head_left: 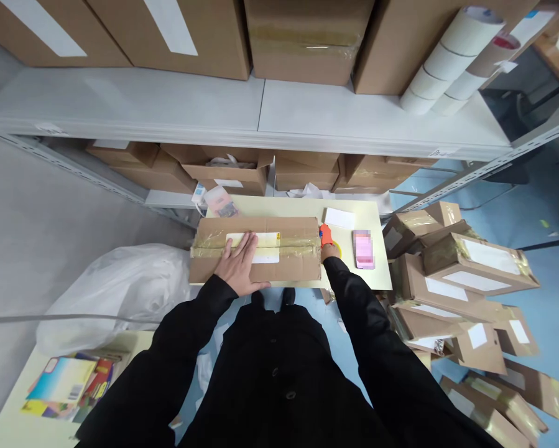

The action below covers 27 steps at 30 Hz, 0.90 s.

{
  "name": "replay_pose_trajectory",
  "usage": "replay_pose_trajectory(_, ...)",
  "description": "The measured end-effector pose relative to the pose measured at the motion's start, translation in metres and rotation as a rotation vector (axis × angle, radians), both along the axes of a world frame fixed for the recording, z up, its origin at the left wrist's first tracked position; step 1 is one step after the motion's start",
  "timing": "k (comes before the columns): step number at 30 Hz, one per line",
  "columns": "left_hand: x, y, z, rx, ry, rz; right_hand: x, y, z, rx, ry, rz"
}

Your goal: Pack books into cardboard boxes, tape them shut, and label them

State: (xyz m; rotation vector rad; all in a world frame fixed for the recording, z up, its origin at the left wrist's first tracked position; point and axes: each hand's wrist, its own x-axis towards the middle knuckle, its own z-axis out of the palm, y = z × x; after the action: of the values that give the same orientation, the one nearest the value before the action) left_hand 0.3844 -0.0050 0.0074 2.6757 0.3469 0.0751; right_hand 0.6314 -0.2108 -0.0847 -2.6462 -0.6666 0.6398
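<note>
A long cardboard box lies across the table, with clear tape along its middle seam and a white label on top. My left hand rests flat on the box, fingers stretched out, partly over the label. At the box's right end, my right hand is closed round an orange tape dispenser, with some yellow showing beside the hand. The dispenser's lower part is hidden by the hand. Right of it lie a phone with a pink screen and a small white box.
A metal shelf with large cartons and stacked tape rolls spans the back. Taped boxes are piled on the right-hand floor. A white plastic bag and colourful booklets are on the left. A clear pouch lies behind the box.
</note>
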Motion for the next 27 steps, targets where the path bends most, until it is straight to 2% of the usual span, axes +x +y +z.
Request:
replay_pose_trajectory(3, 0.000, -0.001, 0.002, 0.014, -0.011, 0.000, 0.002, 0.008, 0.002, -0.206, 0.020, -0.066)
replay_pose_trajectory(7, -0.001, -0.002, 0.007, 0.042, -0.017, -0.018, 0.001, 0.016, 0.016, -0.350, 0.031, -0.102)
replay_pose_trajectory(10, -0.003, -0.003, 0.008, 0.073, -0.011, -0.016, -0.001, 0.012, 0.035, -0.408, 0.019, -0.149)
replay_pose_trajectory(12, -0.002, -0.006, 0.008, 0.083, 0.000, 0.000, -0.002, 0.000, 0.055, -0.399, -0.027, -0.173)
replay_pose_trajectory(15, 0.004, -0.012, 0.007, 0.080, 0.021, 0.039, 0.000, -0.032, 0.100, -0.197, -0.172, -0.196)
replay_pose_trajectory(17, 0.011, -0.014, 0.006, 0.077, 0.021, 0.069, 0.004, -0.051, 0.140, 0.055, -0.263, -0.176)
replay_pose_trajectory(19, 0.018, -0.014, 0.006, 0.076, 0.001, 0.087, 0.009, -0.057, 0.182, 0.304, -0.276, -0.077)
replay_pose_trajectory(21, 0.023, -0.012, 0.005, 0.076, -0.037, 0.084, 0.012, -0.043, 0.221, 0.496, -0.252, 0.033)
replay_pose_trajectory(23, 0.025, -0.009, 0.005, 0.075, -0.082, 0.073, 0.009, -0.009, 0.247, 0.606, -0.204, 0.124)
replay_pose_trajectory(25, 0.025, -0.007, 0.006, 0.062, -0.120, 0.079, -0.002, 0.038, 0.256, 0.622, -0.094, 0.170)
replay_pose_trajectory(27, 0.022, -0.005, 0.007, 0.017, -0.155, 0.098, -0.015, 0.084, 0.247, 0.570, 0.103, 0.223)
